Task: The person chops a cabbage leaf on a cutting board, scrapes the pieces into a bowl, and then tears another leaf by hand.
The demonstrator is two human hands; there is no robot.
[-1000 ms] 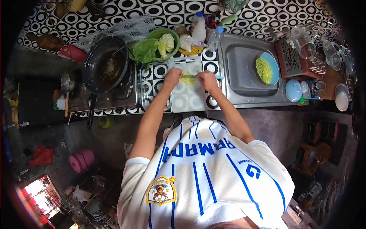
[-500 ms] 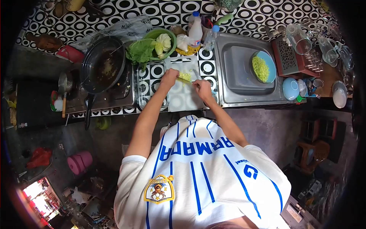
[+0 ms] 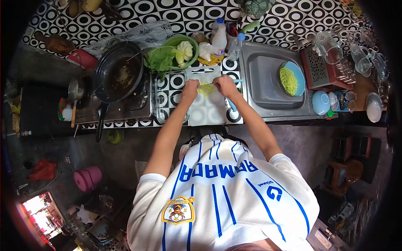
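Both of my hands are closed over the pale cutting board [image 3: 207, 109]. A thin pale green vegetable piece [image 3: 204, 84] spans the gap between them. My left hand [image 3: 191, 89] pinches its left end, and my right hand [image 3: 226, 86] has its fingers curled at the other end. Beneath lie yellow-green shreds [image 3: 204, 90] on the board. A light blue handle-like thing [image 3: 231, 104] lies by my right wrist.
Left of the board sits a clear glass dish [image 3: 171, 115], with a wok [image 3: 119, 73] beyond it. A green basin [image 3: 195, 46] holds leafy vegetables [image 3: 161, 58]. To the right, a sink [image 3: 248, 75] has a blue bowl [image 3: 300, 83] of shredded greens in it. Bottles [image 3: 219, 44] stand behind.
My right hand has moved slightly up and turned, with its fingers more curled. My left hand has shifted a little rightward and down in the view. The light blue handle-like thing now shows by my right wrist.
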